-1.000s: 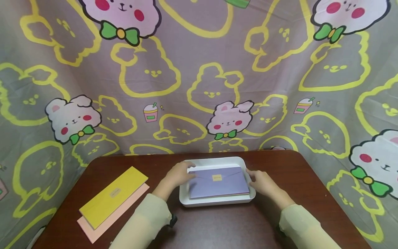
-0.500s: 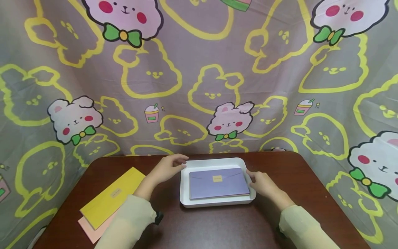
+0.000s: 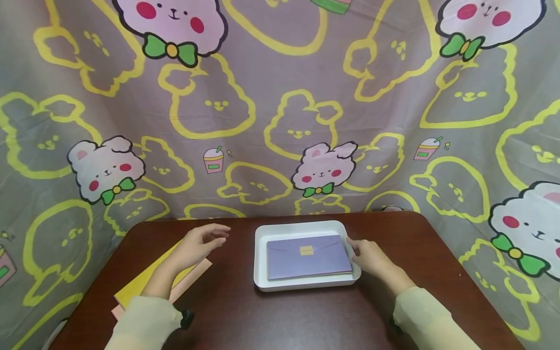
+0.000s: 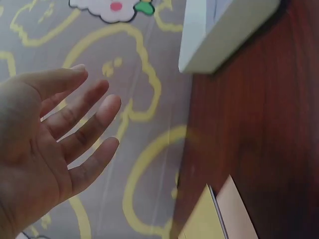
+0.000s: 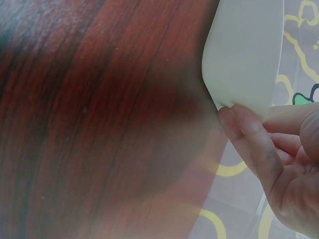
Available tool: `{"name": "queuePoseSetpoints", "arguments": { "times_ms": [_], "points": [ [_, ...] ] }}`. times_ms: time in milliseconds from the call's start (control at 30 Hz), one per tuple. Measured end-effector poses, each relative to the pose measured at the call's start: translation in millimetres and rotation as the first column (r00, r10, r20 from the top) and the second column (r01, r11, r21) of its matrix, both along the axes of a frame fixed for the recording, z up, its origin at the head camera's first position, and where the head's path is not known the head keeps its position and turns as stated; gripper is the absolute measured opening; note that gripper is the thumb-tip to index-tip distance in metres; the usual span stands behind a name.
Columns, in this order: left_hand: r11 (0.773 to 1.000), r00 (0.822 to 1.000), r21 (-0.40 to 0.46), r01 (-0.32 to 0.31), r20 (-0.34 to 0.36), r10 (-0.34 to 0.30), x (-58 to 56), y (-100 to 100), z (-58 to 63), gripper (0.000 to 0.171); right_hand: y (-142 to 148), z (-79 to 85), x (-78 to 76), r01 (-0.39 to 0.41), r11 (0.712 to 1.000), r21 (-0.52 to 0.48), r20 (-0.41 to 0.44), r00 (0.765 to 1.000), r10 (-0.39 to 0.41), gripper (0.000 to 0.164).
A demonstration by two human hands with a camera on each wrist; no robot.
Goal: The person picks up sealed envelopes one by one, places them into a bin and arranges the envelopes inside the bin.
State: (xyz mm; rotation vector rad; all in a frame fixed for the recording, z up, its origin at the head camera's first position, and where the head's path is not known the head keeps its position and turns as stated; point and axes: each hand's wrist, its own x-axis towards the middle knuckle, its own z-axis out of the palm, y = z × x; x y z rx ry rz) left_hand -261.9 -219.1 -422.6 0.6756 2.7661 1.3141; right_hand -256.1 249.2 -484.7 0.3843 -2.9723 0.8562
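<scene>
A white tray (image 3: 260,272) rests on the table, holding a purple envelope (image 3: 308,265) with a small yellow square label. Under the purple one a thin edge of another layer shows. My right hand (image 3: 371,257) holds the tray's right side; in the right wrist view its fingers pinch the tray wall (image 5: 244,59) near the rim. Over on the left, my left hand (image 3: 197,245) hovers above the yellow envelope (image 3: 146,279), holding nothing. Its fingers are spread and slightly bent in the left wrist view. A pink envelope (image 3: 192,279) lies beneath the yellow one, partly covered by my arm.
The dark brown wooden table (image 3: 306,321) has rounded far corners. Behind it hangs a patterned cloth (image 3: 245,112) with cartoon bears and rabbits, close to the table's back edge.
My left hand has let go of the purple envelope and moved left, away from the tray, to above the yellow envelope. My right hand stays at the tray's right side.
</scene>
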Motion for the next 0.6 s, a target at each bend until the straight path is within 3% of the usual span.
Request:
{"name": "queuePoseSetpoints", "arguments": {
  "times_ms": [200, 433, 600],
  "points": [
    [0.999, 0.999, -0.024, -0.049, -0.009, 0.049, 10.0, -25, -9.3, 0.036, 2, 3.9, -2.3, 0.007, 1.0, 0.013, -0.007, 1.0, -0.007, 0.052],
    [0.981, 0.986, -0.105, -0.164, -0.001, 0.165, 22.0, -58, -22.1, 0.039, 1, 1.7, 0.7, 0.007, 1.0, 0.014, 0.006, 1.0, -0.007, 0.053],
    [0.976, 0.976, -0.026, -0.215, 0.034, 0.216, 30.4, -86, -34.4, 0.04, 0, -0.6, 0.8, 0.005, 1.0, 0.003, -0.008, 1.0, -0.005, 0.053]
  ]
}}
